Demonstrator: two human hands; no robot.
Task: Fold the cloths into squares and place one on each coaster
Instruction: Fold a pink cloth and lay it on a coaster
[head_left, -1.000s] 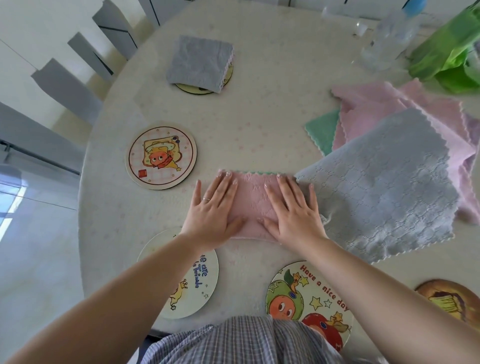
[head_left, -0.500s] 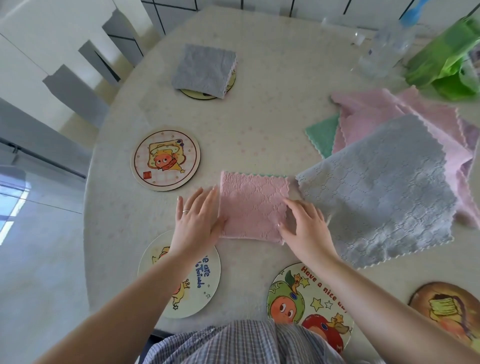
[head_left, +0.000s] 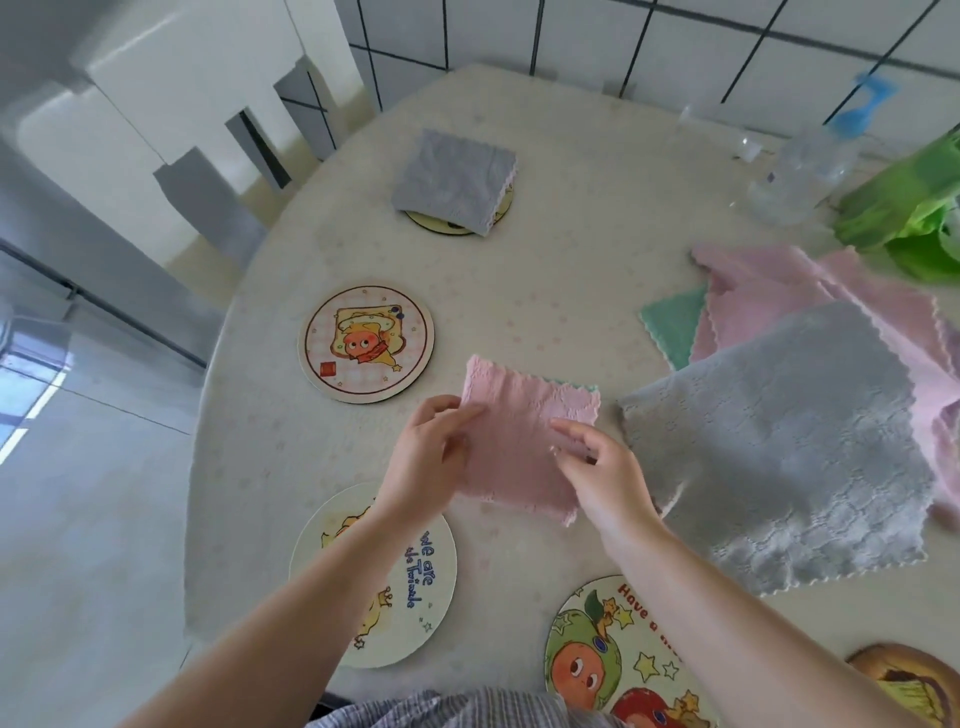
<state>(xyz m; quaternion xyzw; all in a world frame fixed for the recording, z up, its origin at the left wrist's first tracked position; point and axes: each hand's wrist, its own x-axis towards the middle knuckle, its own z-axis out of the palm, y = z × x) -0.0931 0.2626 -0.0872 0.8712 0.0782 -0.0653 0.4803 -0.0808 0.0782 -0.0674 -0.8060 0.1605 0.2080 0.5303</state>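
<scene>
Folded pink cloth (head_left: 522, 441) at table centre, gripped on both side edges; left hand (head_left: 428, 457) pinching left edge, thumb on top; right hand (head_left: 605, 470) pinching right edge, fingers curled onto the fabric; cannot tell if lifted clear of the table (head_left: 571, 249). Bare toast-cartoon coaster (head_left: 366, 343) just left and beyond; "we are" coaster (head_left: 410, 582) under left forearm; "Have a nice day" coaster (head_left: 618, 660) near right forearm; brown coaster (head_left: 904, 680) at lower right edge. Folded grey cloth (head_left: 454, 179) sitting on far coaster (head_left: 441, 222). Unfolded grey cloth (head_left: 789, 441) to the right, topping pink cloths (head_left: 769, 291) and a green cloth (head_left: 675, 327). Clear bottle (head_left: 800, 166) and green bag (head_left: 909, 213) at far right.
</scene>
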